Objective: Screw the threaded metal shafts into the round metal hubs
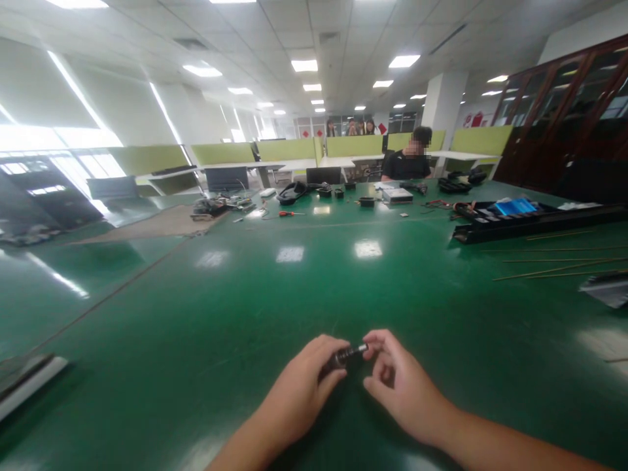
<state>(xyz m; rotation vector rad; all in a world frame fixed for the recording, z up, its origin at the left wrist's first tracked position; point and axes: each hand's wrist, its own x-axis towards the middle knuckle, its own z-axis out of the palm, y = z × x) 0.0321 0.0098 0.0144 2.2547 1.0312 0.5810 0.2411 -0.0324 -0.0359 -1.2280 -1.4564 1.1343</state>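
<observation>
Low in the middle of the view, my left hand (311, 376) is closed around a small dark cylindrical part (338, 358). A thin shaft with a silver tip sticks out of it to the right. Most of its body is hidden by my fingers, and its exact kind is too small to make out. My right hand (400, 386) is close on the right, with its index fingertip at the silver tip. Its thumb stands apart from the curled fingers, and nothing shows in its grasp. Both hands are just above the green table (235, 333).
Across the table are an orange-handled screwdriver (287, 214), several black parts (324, 190) and a circuit-board pile (220, 206). Thin rods (559, 261) and a long black channel (520, 226) lie at right. Another person (407, 163) sits beyond the far edge.
</observation>
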